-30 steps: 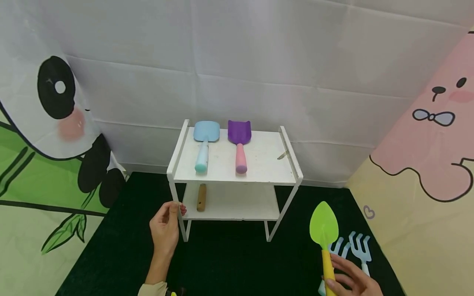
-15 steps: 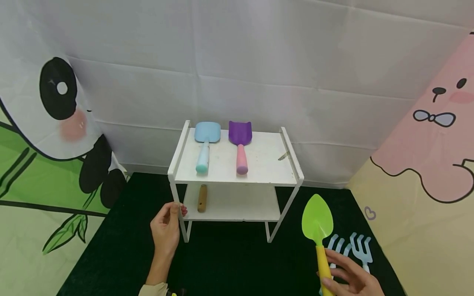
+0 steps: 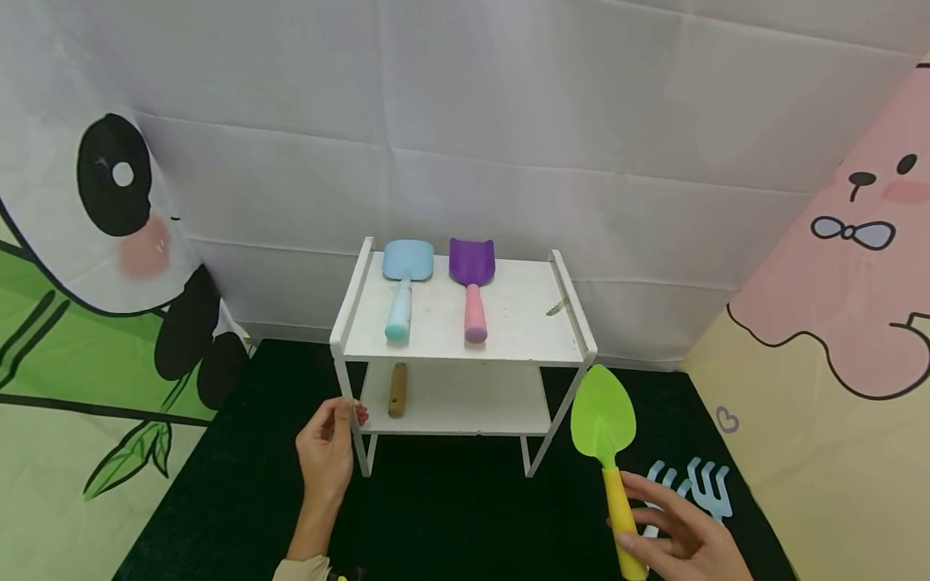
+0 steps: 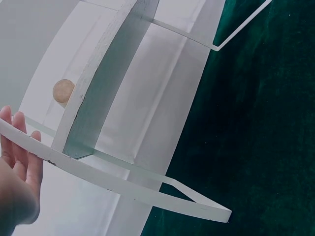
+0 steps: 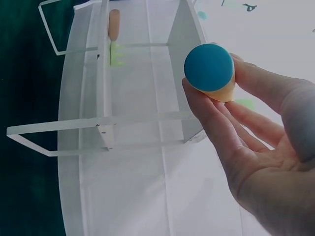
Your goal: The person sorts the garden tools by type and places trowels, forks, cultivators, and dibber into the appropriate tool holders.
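Note:
A yellow-handled trowel with a lime green blade [image 3: 603,415] stands nearly upright in my right hand [image 3: 683,524], the fingertips and thumb pinching its handle. From the right wrist view, the round blue handle end [image 5: 208,68] faces the camera. My left hand [image 3: 327,444] grips the front left leg of a white two-tier rack [image 3: 523,323]; in the left wrist view, fingers [image 4: 34,167] curl behind that leg [image 4: 98,178]. On the rack's top lie a light blue shovel [image 3: 408,260] and a purple shovel [image 3: 472,262] with a pink handle. The lower tier bears a wooden-handled tool [image 3: 397,391].
Two pale blue hand forks [image 3: 712,492] lie on the dark green floor cloth [image 3: 465,516] behind my right hand. White fabric [image 3: 581,97] hangs behind the rack. Cartoon-printed panels [image 3: 865,323] flank both sides.
My right hand has moved left and slightly up with the trowel, bringing its blade up to the rack's right leg in the head view. The left hand stays on its leg.

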`<state>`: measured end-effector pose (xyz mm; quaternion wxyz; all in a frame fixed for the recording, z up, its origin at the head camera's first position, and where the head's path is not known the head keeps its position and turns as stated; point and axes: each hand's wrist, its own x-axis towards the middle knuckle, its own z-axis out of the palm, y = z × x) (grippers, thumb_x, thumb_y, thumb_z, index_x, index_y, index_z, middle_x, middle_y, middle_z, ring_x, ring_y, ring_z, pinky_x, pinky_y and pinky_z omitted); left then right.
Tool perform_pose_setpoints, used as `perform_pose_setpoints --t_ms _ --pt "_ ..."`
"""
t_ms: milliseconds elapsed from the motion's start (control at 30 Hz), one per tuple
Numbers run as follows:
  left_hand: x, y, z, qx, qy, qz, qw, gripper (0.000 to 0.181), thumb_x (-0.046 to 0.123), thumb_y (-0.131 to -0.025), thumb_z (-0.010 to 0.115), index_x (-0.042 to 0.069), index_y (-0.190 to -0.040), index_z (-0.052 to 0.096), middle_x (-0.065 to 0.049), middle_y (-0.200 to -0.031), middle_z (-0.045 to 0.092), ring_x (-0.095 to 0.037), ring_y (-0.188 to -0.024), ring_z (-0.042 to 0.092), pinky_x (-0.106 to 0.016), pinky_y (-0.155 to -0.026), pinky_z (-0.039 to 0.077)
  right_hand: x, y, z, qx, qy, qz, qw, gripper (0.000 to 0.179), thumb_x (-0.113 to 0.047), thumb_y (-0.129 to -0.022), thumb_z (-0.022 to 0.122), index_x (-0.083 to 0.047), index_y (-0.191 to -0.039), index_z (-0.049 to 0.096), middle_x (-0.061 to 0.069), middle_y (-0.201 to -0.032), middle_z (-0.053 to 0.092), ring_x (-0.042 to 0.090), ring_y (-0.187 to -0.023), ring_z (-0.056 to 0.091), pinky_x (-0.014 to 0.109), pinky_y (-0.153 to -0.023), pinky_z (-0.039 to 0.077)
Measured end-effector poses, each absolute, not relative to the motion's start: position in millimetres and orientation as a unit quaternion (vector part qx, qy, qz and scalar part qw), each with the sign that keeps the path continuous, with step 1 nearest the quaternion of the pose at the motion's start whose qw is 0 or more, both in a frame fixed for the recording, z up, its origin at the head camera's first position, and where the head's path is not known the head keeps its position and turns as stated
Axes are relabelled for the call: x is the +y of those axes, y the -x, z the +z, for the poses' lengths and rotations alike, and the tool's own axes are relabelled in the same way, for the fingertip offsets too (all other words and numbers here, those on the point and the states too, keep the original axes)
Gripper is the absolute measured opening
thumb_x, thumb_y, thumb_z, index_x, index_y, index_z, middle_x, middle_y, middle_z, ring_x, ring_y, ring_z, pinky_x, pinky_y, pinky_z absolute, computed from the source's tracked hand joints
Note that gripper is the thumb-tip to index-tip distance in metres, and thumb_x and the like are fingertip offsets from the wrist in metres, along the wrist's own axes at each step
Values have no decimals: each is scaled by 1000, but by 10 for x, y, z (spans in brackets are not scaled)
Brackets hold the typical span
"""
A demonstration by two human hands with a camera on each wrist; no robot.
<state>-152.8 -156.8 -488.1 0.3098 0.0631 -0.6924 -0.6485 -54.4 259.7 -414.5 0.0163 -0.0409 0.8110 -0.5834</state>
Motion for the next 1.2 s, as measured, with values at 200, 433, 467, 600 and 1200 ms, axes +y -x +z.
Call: perform_pose_setpoints --t_ms 200,433,467,600,1200 --pt "-1571 1526 -4887 -689 -59 -653 311 28 18 -109 53 -5 -101 68 1 -90 70 -11 -84 67 -16 -81 54 2517 572 -4064 816 74 -574 -2 56 7 -86 77 10 -137 55 -21 -124 65 20 -92 74 32 -73 62" --pt "-1565 1529 -4883 -686 -57 -656 308 29 19 -109 53 -5 -101 68 0 -91 70 -12 -85 67 -17 -81 54 2437 619 -3950 825 96 -556 -16 54 4 -86 79 6 -136 57 -21 -124 64 18 -92 74 33 -71 63" --pt "-1566 1529 -4884 -688 -58 -655 308 29 19 -109 53 -4 -101 68 0 -91 70 -12 -85 67 -17 -81 54 2430 628 -3937 826 102 -554 -16 54 3 -86 79 5 -136 57 -20 -124 64 17 -92 73 33 -71 63" --pt "-1566 1531 -4888 -689 -59 -653 309 29 19 -109 53 -4 -101 68 0 -91 70 -11 -84 67 -17 -80 54 2400 668 -3887 826 120 -551 -5 55 0 -88 79 2 -138 57 -13 -128 65 18 -95 73 34 -72 63" --pt "-1568 1532 -4897 -687 -58 -657 305 30 18 -109 52 -6 -101 67 -4 -92 70 -11 -84 68 -17 -81 55 2235 958 -3653 812 211 -544 -12 50 -2 -93 74 -5 -141 58 16 -129 64 19 -97 73 33 -78 62"
